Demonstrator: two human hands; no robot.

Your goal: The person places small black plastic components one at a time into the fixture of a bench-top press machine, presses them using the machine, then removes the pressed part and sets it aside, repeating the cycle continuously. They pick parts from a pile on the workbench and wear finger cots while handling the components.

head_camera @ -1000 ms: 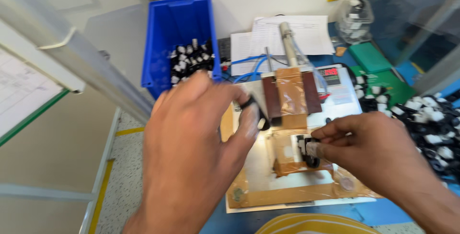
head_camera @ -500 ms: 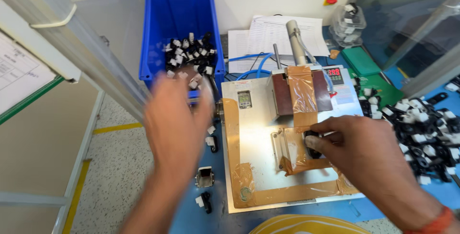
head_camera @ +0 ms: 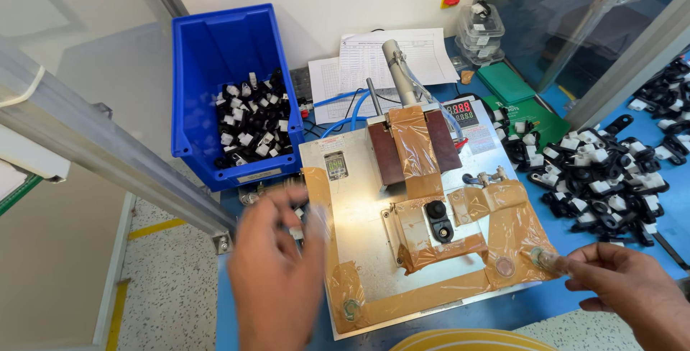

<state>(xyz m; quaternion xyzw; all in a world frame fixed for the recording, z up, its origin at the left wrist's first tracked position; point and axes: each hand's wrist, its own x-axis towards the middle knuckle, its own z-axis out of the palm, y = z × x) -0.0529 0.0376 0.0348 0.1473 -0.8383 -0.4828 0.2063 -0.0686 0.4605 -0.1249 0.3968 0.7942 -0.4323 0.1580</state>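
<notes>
Now your right hand [head_camera: 624, 286] presses a fingertip on the round button [head_camera: 537, 255] at the taped metal fixture plate's [head_camera: 359, 229] corner; the small black part [head_camera: 438, 221] sits seated mid-plate. Left hand [head_camera: 277, 279] hovers open, empty (blurred). Keep it clear.

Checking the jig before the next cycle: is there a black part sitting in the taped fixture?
Yes, a small black part sits in the taped fixture, with neither hand touching it.
</notes>
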